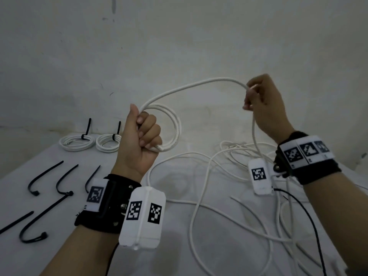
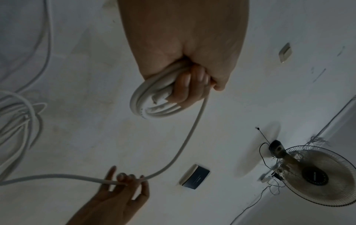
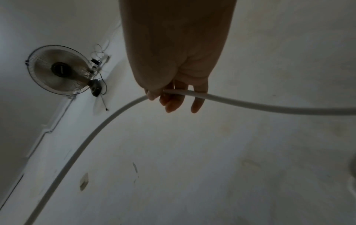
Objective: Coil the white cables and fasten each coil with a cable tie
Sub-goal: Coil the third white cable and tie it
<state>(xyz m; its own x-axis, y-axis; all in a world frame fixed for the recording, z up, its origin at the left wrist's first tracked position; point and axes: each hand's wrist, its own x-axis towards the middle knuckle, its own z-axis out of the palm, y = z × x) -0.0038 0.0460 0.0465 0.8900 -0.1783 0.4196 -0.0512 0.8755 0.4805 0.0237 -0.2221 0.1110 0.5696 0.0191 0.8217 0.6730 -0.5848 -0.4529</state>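
White cable (image 1: pixel 191 86) ran from coil (image 1: pixel 171 126) gripped in left hand (image 1: pixel 139 140) up to right hand (image 1: pixel 262 100), pinched there. Two tied coils (image 1: pixel 77 142) on table (image 1: pixel 179 226); five loose ties (image 1: pixel 42 177).

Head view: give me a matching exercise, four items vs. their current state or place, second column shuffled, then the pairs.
Column 1
1. left hand
2. right hand
3. finished coils
4. loose black cable ties

Column 2
A. lying unfastened on the near left part of the table
B. pinching a single strand of white cable, raised in the air
C. at the far left of the table, each bound with a black tie
D. gripping a partly wound coil of white cable

Pairs: 1-D, 2-B, 3-C, 4-A
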